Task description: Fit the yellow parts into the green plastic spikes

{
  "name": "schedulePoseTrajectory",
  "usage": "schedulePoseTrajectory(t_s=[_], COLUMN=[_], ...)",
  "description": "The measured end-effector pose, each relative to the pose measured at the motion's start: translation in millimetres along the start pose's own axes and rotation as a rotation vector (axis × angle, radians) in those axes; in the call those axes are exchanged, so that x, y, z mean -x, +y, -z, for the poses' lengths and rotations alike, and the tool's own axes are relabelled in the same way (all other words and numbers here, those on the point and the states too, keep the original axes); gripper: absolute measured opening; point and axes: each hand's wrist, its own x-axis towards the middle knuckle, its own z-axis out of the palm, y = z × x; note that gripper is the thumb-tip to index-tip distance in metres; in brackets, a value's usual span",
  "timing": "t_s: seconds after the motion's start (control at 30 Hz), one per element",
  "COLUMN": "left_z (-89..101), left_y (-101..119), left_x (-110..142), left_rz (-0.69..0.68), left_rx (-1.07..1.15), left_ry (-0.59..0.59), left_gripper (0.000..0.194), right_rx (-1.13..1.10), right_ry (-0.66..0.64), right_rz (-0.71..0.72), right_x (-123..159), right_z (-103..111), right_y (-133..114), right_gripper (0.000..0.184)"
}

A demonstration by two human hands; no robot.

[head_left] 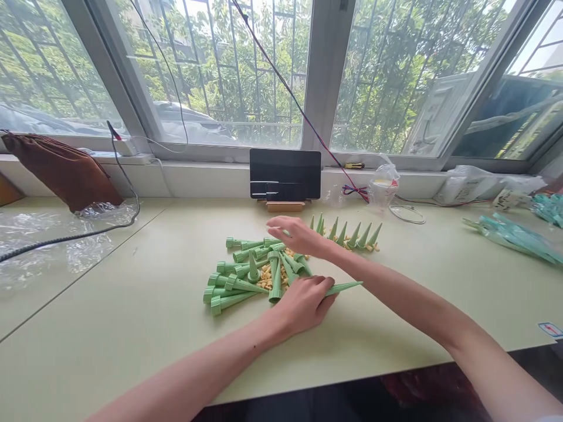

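My left hand (308, 300) is closed around a green plastic watering spike (345, 287), whose pointed end sticks out to the right. Above the far side of the pile, my right hand (295, 234) has its fingers stretched to the left, with nothing plainly held. Several more green spikes (231, 302) with wide collars lie in a loose heap, mostly left of my hands. Small yellow plastic pieces (266, 276) are scattered among them. Behind my right wrist, a row of green spikes (354, 236) stands points up, with yellow pieces at their bases.
A black tablet (285, 174) leans on a small brown stand by the window. To the left are a brown pouch (61, 170), a dark cable (88, 231) and clear plastic wrap. A plastic-wrapped cup (383, 184) and teal plastic packets (519, 237) lie to the right.
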Motion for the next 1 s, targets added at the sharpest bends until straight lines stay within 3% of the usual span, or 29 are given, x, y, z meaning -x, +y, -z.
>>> schedulePoseTrajectory(t_s=[0.17, 0.37, 0.47, 0.57, 0.63, 0.8, 0.9, 1.0], left_z=[-0.9, 3.3, 3.3, 1.0, -0.7, -0.2, 2.2, 2.6], left_y=[0, 2, 3, 5, 6, 8, 8, 9], left_x=[-2, -3, -4, -2, 0, 5, 5, 5], left_rz=[0.020, -0.062, -0.172, -0.263, -0.297, -0.279, -0.225, -0.221], left_rx=[0.028, 0.108, 0.145, 0.131, 0.109, 0.121, 0.142, 0.161], left_ry=[0.056, 0.170, 0.270, 0.374, 0.406, 0.405, 0.402, 0.382], left_gripper=[0.018, 0.017, 0.014, 0.010, 0.008, 0.007, 0.009, 0.011], right_rx=[0.116, 0.301, 0.363, 0.386, 0.462, 0.620, 0.624, 0.615], right_ry=[0.245, 0.409, 0.342, 0.235, 0.083, -0.255, -0.277, -0.288], right_rz=[0.071, -0.051, -0.086, -0.075, -0.123, -0.460, -0.568, -0.664], right_x=[49, 113, 122, 109, 89, 27, -6, -28], right_z=[23, 23, 14, 4, 0, -8, -12, -17], right_y=[0, 20, 28, 25, 18, 2, 6, 17], right_gripper=[0.022, 0.017, 0.019, 0.019, 0.020, 0.025, 0.033, 0.026])
